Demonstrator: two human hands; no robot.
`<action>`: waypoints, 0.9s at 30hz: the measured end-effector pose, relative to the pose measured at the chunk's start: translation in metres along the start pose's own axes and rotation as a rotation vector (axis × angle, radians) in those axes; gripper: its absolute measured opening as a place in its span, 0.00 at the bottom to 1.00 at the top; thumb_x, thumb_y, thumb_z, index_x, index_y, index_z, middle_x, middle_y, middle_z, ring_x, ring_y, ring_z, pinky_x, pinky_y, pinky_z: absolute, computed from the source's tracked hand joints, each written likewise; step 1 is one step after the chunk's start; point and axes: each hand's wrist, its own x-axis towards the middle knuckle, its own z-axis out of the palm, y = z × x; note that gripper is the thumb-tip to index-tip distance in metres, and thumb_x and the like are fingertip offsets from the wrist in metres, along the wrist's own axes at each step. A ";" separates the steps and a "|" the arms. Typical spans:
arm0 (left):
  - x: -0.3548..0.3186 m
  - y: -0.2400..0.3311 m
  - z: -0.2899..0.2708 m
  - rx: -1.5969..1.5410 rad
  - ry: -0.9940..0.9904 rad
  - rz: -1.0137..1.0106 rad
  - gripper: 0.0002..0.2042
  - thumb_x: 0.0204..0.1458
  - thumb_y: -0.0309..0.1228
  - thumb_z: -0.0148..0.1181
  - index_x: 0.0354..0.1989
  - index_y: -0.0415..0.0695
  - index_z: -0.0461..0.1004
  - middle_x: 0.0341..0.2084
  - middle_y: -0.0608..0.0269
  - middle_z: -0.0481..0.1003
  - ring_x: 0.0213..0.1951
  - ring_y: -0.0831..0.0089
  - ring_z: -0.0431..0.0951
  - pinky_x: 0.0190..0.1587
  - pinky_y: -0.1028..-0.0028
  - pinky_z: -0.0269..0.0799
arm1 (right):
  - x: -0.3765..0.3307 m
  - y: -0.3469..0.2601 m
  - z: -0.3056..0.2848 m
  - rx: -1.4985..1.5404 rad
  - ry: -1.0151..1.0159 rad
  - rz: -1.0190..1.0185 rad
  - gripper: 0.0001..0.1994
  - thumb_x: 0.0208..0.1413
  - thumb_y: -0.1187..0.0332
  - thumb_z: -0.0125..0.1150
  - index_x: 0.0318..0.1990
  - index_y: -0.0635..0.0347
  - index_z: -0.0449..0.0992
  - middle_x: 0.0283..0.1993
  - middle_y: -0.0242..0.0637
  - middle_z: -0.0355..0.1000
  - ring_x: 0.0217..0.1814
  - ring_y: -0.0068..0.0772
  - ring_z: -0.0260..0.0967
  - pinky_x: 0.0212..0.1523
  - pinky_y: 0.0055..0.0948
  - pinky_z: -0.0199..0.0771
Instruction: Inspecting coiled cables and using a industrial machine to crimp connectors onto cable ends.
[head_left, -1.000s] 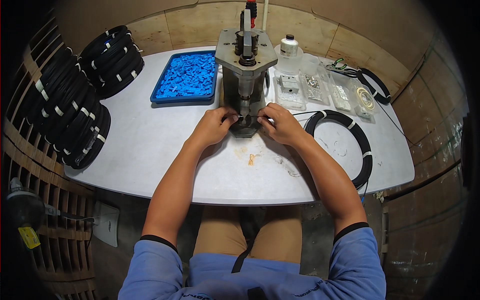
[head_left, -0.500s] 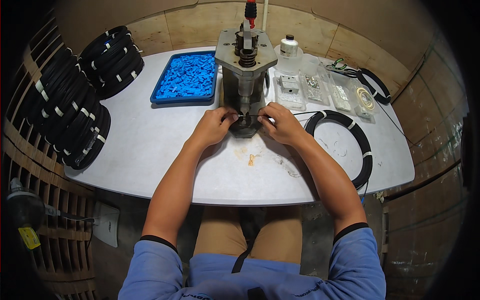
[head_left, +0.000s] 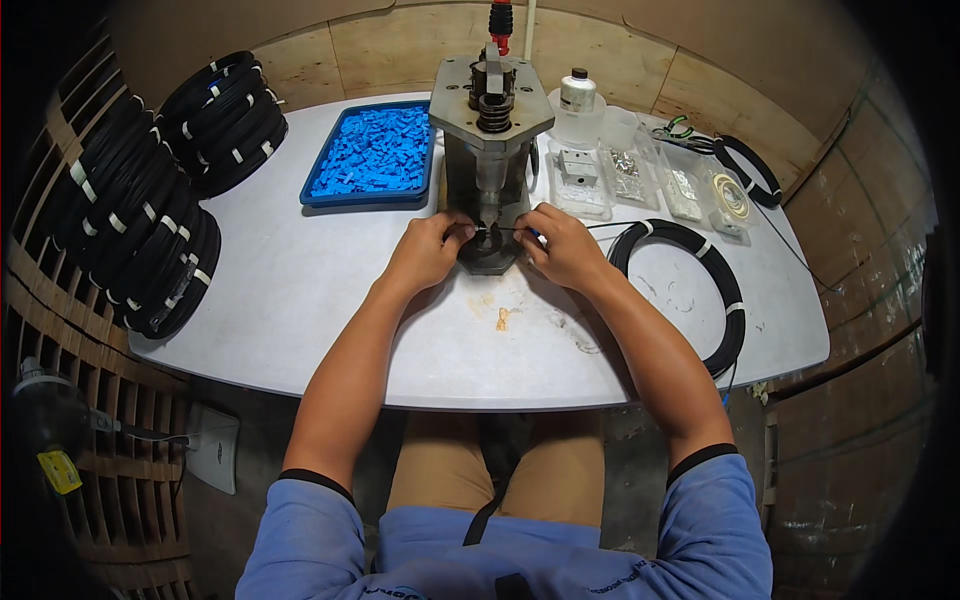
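Hands at press (head_left: pixel 490 150) base, centre of table (head_left: pixel 300 300). L hand (head_left: pixel 428 252) and R hand (head_left: pixel 560 245) each pinch one thin black wire (head_left: pixel 600 225), fingers closed on it. Wire axis runs left-right between grips, through press foot; tail goes right to black coil (head_left: pixel 700 290). R hand nearer coil. Blue parts tray (head_left: pixel 372 152) far left.

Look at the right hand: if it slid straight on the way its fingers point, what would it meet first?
The right hand points left toward the press base; it would likely meet that and the thin wire there first, then the left hand. Depth is uncertain.
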 end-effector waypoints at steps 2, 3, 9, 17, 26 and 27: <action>0.000 0.004 0.000 0.018 -0.005 -0.001 0.10 0.59 0.30 0.59 0.45 0.38 0.80 0.36 0.49 0.82 0.41 0.56 0.83 0.48 0.66 0.75 | -0.001 0.000 0.000 -0.002 -0.013 0.017 0.06 0.55 0.70 0.63 0.39 0.58 0.77 0.36 0.41 0.73 0.39 0.49 0.74 0.40 0.41 0.75; 0.000 0.003 0.000 0.019 -0.005 -0.002 0.10 0.59 0.30 0.59 0.45 0.38 0.80 0.36 0.49 0.82 0.41 0.56 0.83 0.48 0.66 0.75 | 0.000 0.000 0.000 -0.004 -0.015 0.020 0.06 0.55 0.70 0.63 0.39 0.58 0.77 0.37 0.41 0.73 0.39 0.49 0.74 0.40 0.41 0.75; 0.000 0.000 0.000 0.023 0.018 0.012 0.10 0.59 0.30 0.59 0.45 0.39 0.80 0.36 0.50 0.83 0.40 0.57 0.83 0.47 0.66 0.75 | 0.001 0.000 -0.002 0.005 -0.050 0.041 0.06 0.55 0.70 0.63 0.40 0.57 0.77 0.37 0.41 0.73 0.39 0.50 0.74 0.40 0.41 0.75; 0.001 0.000 0.000 0.000 0.006 -0.009 0.10 0.58 0.32 0.60 0.44 0.40 0.81 0.36 0.48 0.82 0.40 0.53 0.83 0.47 0.64 0.76 | 0.000 0.003 -0.001 0.015 -0.045 0.013 0.06 0.55 0.70 0.63 0.40 0.57 0.77 0.38 0.41 0.73 0.39 0.50 0.74 0.40 0.41 0.75; 0.000 0.000 0.001 0.012 0.013 0.015 0.10 0.59 0.31 0.60 0.44 0.39 0.80 0.35 0.50 0.82 0.38 0.58 0.83 0.46 0.67 0.75 | -0.001 0.002 -0.002 0.004 -0.056 0.034 0.07 0.55 0.70 0.63 0.40 0.57 0.77 0.38 0.41 0.73 0.39 0.50 0.74 0.40 0.41 0.75; 0.001 -0.001 0.000 0.012 0.014 0.015 0.10 0.59 0.31 0.60 0.44 0.39 0.80 0.35 0.50 0.82 0.38 0.58 0.83 0.46 0.67 0.75 | 0.000 0.001 -0.002 0.004 -0.044 0.023 0.07 0.55 0.70 0.64 0.40 0.57 0.77 0.38 0.41 0.73 0.39 0.50 0.74 0.40 0.41 0.75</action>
